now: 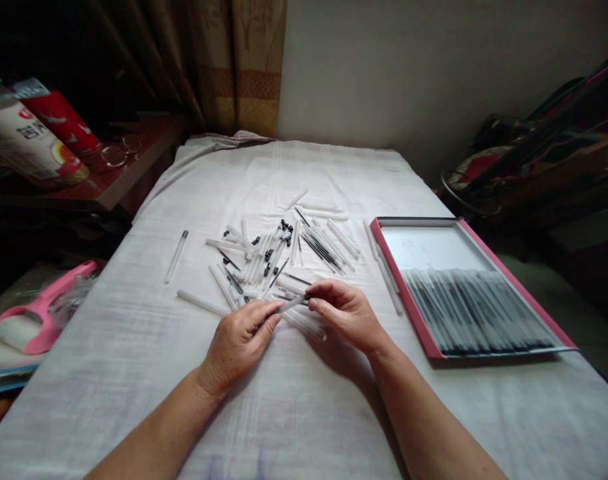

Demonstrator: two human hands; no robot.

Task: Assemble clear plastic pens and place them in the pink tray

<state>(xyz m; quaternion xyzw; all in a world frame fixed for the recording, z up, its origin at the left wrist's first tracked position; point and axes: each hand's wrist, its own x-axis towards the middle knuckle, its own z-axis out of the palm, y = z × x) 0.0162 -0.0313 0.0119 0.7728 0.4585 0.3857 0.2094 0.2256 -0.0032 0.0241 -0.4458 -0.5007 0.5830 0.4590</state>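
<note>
At the left of the frame, a pink-handled object (43,308) sat beside the bed-like white surface (134,373), apart from the work. Left of centre, a lone pen (177,257) lay near the slope of the cloth; a sleeve brushing past could have sent it rolling. In the middle lay loose clear tubes (343,239), dark refills (321,250) and small black caps (269,255), heaped closely enough that a careless reach might have scattered the caps or hidden one in a fold.

Just below that heap, the left hand (244,333) pinched the barrel of a pen (291,305) between thumb and fingers. The pen was held above the cloth at the centre of the frame, tilted up to the right. At its dark end, the right hand (347,310) pinched with thumb and forefinger; its other fingers were curled in. If the two hands pushed out of line, the slim end could have bent or slipped.

Further right, loose pens (384,270) lay just beside a pink-edged box (517,282). Inside, packed pens (469,310) filled the lower part; a knock from the right forearm might have disturbed their row.
</note>
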